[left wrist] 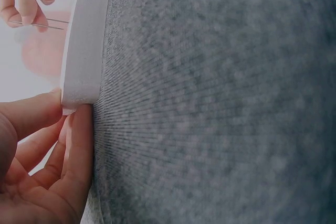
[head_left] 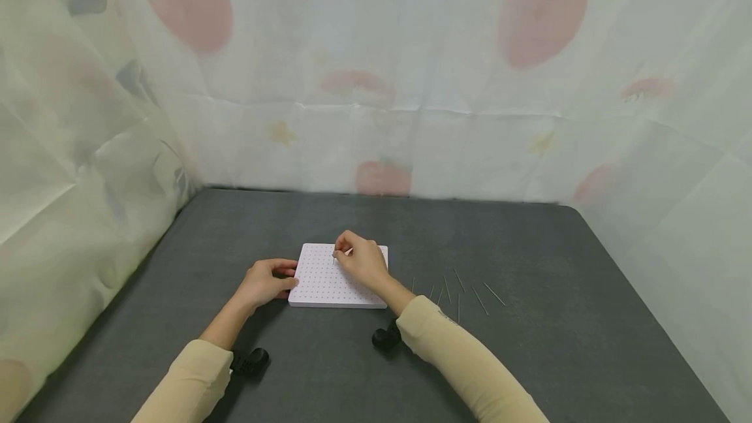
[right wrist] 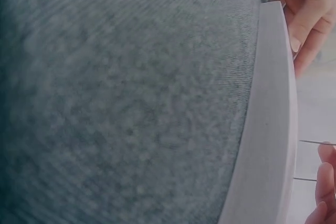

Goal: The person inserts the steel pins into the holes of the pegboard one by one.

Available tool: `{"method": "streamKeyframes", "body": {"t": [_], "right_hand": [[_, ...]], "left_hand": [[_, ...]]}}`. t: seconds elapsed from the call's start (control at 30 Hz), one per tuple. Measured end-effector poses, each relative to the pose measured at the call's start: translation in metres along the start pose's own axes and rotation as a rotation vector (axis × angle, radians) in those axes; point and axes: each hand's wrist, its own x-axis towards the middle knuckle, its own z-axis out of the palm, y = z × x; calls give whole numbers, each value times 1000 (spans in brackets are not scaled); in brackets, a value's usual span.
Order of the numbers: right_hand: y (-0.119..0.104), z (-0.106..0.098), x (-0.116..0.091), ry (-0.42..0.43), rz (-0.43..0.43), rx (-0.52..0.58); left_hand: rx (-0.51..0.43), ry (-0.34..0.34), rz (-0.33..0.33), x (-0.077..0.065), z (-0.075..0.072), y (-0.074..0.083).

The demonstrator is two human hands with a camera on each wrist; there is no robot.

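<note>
A white board with a grid of small holes [head_left: 320, 286] lies flat on the dark table. My left hand [head_left: 262, 282] holds its left edge, thumb at the upper rim and fingers along the side [left wrist: 79, 145]. Over the upper middle of the board, my right hand [head_left: 363, 263] pinches a thin metal pin [right wrist: 315, 142] between thumb and fingertips. That pin's tip points down, just short of the board's face in the right wrist view. Close beside it, a second thin pin [right wrist: 304, 180] stands up from the board, its upper end hidden behind the fingers.
Several loose thin pins [head_left: 480, 301] lie scattered on the table [head_left: 558, 344] to the right of the board, some partly behind the right forearm. Black wrist devices [head_left: 252, 361] sit under both forearms. Patterned curtains [head_left: 446, 149] hang around the table's back and sides.
</note>
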Motion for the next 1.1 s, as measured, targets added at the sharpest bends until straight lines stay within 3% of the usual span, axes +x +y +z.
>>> {"method": "streamKeyframes", "body": {"t": [0.4,1.1], "right_hand": [[1,4,1,3,-3,-54],[-2,4,0,-90,38,-125]], "left_hand": [[5,3,-4,0,0,1],[0,-4,7,-1,-2,2]]}}
